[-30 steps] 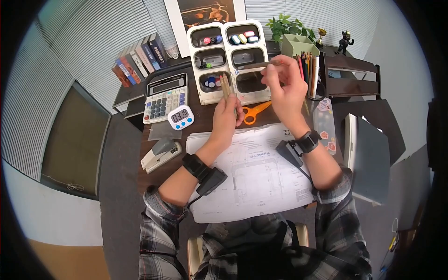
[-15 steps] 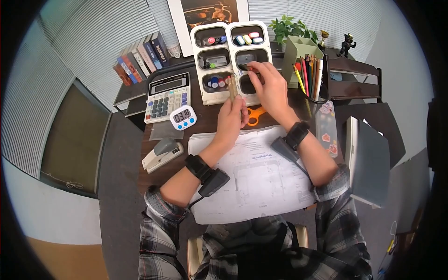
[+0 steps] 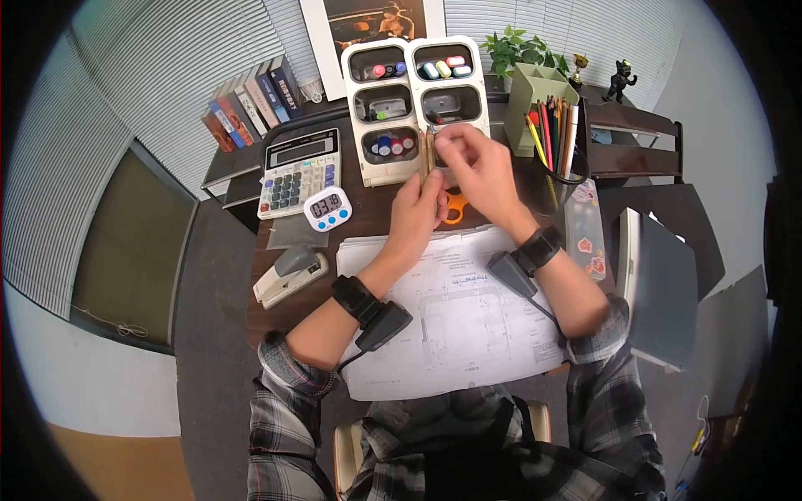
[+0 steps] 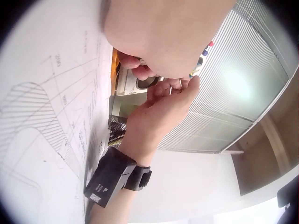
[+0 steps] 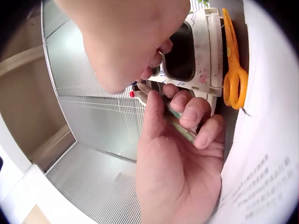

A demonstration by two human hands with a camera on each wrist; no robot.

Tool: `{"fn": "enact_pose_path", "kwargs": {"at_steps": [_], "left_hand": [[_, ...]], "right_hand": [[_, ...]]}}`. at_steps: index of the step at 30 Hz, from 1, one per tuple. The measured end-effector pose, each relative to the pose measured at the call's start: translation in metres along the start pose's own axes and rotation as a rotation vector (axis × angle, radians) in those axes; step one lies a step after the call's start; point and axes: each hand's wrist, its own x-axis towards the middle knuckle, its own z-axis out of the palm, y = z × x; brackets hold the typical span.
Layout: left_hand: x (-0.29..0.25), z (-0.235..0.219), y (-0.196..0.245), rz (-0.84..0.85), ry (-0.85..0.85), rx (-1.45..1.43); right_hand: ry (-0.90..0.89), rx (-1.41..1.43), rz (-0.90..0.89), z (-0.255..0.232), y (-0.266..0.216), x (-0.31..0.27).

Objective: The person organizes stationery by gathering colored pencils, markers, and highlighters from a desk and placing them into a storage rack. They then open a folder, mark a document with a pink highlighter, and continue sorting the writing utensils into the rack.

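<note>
Several slim pencils (image 3: 425, 154) stand nearly upright in the left hand (image 3: 412, 219), its fingers curled round their lower part. In the right wrist view, the left hand (image 5: 180, 158) grips the pencils (image 5: 181, 129) between thumb and fingers. The right hand (image 3: 484, 174) has its fingers curled and its thumb and forefinger together beside the pencils' upper ends, seemingly pinching one; its fingertips are partly hidden. Behind both hands is the white organizer (image 3: 383, 178). The left wrist view shows the right hand (image 4: 161, 109) curled, its grasp mostly hidden.
Orange scissors (image 3: 455, 209) lie behind the hands. Printed sheets (image 3: 451, 334) cover the front. To the left are a calculator (image 3: 298, 175), a timer (image 3: 327, 209) and a stapler (image 3: 291, 277). A pencil cup (image 3: 568, 171) and green holder (image 3: 535, 88) stand to the right.
The right hand has moved left and down to the pencils' upper ends; the long thin item it held across the organizer is no longer seen lying crosswise. The left hand has shifted slightly right.
</note>
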Motion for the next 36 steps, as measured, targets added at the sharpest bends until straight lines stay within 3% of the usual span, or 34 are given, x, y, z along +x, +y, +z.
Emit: {"fn": "enact_pose_path", "kwargs": {"at_steps": [7,11,14,16,18,20,23,36], "left_hand": [[0.002,-0.004,-0.005,0.017,-0.067,0.045],[0.002,-0.004,-0.005,0.025,-0.085,0.05],[0.0,-0.001,-0.002,0.03,-0.069,-0.008],[-0.001,0.0,0.001,0.044,-0.044,-0.06],[0.0,-0.003,-0.001,0.057,-0.042,-0.03],[0.0,-0.003,-0.002,0.058,-0.047,-0.027],[0.0,-0.003,-0.002,0.058,-0.052,-0.018],[-0.001,-0.001,-0.001,0.031,-0.071,0.008]], "right_hand": [[-0.056,0.249,0.228,-0.001,0.008,0.0],[-0.119,0.312,0.268,-0.004,0.008,0.001],[-0.009,0.243,0.157,-0.01,-0.004,0.002],[0.264,0.042,-0.032,-0.017,-0.009,0.006],[0.4,-0.084,-0.095,-0.026,-0.015,0.008],[0.43,-0.101,-0.142,-0.031,-0.017,0.008],[0.445,-0.081,-0.256,-0.029,-0.016,0.009],[0.236,-0.453,-0.386,-0.014,0.013,0.014]]}}
